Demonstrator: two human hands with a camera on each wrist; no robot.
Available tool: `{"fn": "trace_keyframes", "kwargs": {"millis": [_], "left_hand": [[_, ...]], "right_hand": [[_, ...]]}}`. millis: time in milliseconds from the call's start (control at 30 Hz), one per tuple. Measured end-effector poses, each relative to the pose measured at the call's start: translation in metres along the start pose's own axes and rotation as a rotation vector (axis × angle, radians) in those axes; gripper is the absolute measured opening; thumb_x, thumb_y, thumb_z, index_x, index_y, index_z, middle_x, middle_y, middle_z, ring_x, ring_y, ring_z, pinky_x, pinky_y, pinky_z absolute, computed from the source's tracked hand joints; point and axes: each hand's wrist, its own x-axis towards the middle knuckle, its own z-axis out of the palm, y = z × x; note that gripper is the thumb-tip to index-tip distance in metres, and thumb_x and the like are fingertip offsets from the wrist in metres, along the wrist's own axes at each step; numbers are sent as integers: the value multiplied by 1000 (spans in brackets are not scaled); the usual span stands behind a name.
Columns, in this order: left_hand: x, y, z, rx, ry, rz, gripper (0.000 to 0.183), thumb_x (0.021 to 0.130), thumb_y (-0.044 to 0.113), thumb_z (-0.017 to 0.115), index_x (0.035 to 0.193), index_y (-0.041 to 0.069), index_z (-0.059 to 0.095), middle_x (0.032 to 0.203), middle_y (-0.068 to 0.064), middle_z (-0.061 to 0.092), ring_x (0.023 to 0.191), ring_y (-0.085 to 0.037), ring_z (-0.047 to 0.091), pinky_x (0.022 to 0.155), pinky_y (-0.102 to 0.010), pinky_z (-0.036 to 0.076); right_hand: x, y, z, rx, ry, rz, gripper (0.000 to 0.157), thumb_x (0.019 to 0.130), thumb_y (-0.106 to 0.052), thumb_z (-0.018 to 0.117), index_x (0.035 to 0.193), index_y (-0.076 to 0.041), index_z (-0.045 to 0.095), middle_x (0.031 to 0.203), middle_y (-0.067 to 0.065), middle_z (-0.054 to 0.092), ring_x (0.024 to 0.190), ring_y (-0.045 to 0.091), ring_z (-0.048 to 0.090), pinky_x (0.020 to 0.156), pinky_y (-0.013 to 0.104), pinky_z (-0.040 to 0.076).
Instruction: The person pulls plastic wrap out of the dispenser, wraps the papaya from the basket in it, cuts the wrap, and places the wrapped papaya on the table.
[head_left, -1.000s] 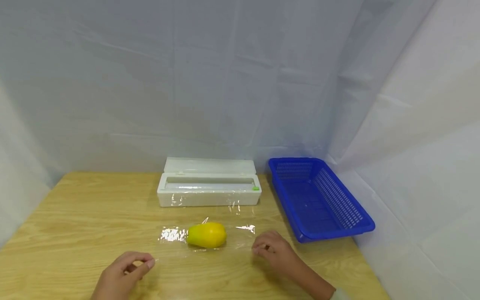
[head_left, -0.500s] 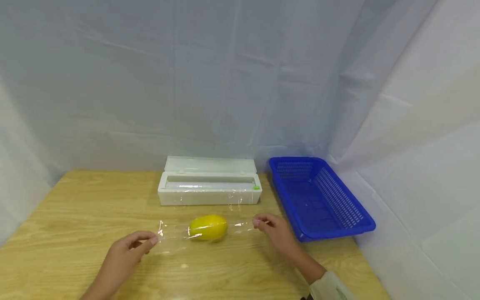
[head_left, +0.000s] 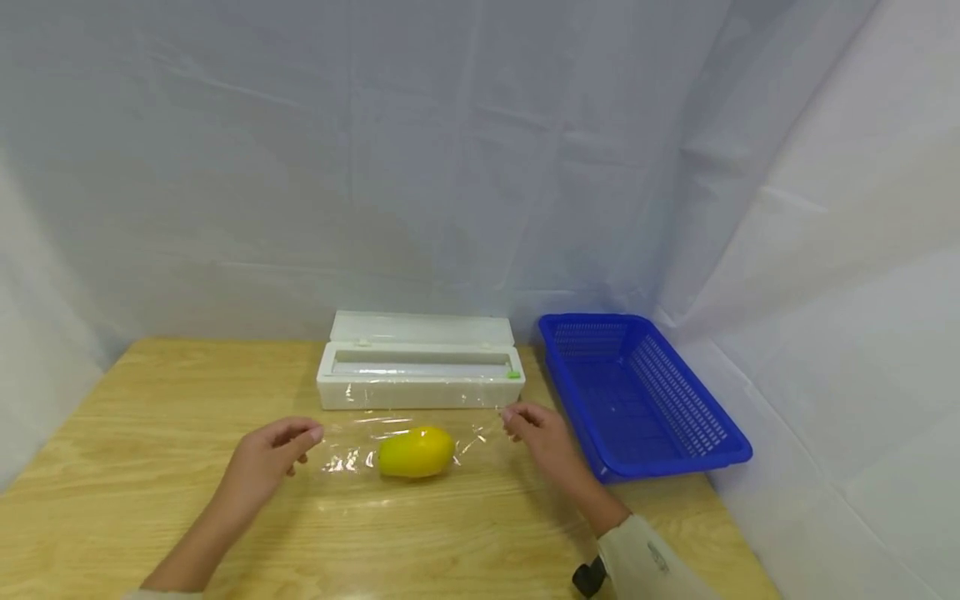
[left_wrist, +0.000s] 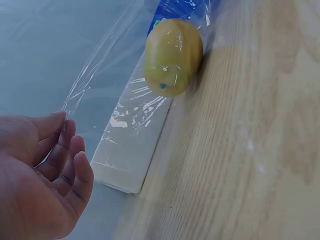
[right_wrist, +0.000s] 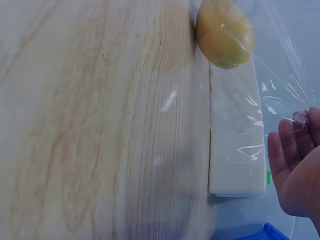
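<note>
My left hand (head_left: 273, 458) pinches one corner of a sheet of clear plastic wrap (left_wrist: 80, 92) between thumb and index finger. Opposite, my right hand (head_left: 543, 437) pinches the other corner, where the film bunches at the fingertips in the right wrist view. Between the hands lies a yellow, papaya-shaped fruit (head_left: 416, 452), greenish at its left end. Film stretches across it, with glints on its skin in both wrist views. Behind the fruit stands a white wrap dispenser (head_left: 420, 396), lid raised, a roll inside and a green slider at its right end.
A blue plastic basket (head_left: 675, 469) with perforated sides sits at the right of the wooden table (head_left: 412, 550). White sheeting (head_left: 480, 167) hangs behind the table and along its sides. A black object (head_left: 588, 577) shows by the right sleeve.
Both hands have lifted and moved away from the near side toward the dispenser, carrying the edge of the wrap up and over the fruit. Dispenser and basket have stayed in place.
</note>
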Motion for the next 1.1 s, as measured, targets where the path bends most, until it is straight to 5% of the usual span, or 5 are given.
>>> {"fn": "trace_keyframes", "kwargs": {"millis": [200,400,600,1100], "left_hand": [[17,-3,2,4,7,5,55,99,48,60,130,3,64,111,-16,68,86,-21,61,70,-31,57],[32,-10,6,-23,22,-1,49,100,42,61,128,2,65,109,-16,68,82,-16,59,68,-30,56],[43,-17,11,-43,30,-23,49,99,41,63,128,1,65,106,-10,69,80,-13,59,63,-27,55],[53,-32,25,6,41,-41,40,100,30,65,123,-4,67,101,-14,70,83,-18,59,66,-26,52]], "right_hand": [[7,5,4,36,13,48,25,99,-19,66,103,5,71,88,19,68,74,15,60,68,27,55],[13,10,8,23,25,87,17,97,-18,68,99,-3,74,83,10,68,69,15,60,61,25,52],[19,18,13,82,63,121,19,96,-11,68,98,8,71,76,10,66,64,14,58,56,22,49],[23,36,20,4,64,138,17,95,-10,68,95,6,72,74,9,66,61,10,55,54,21,46]]}}
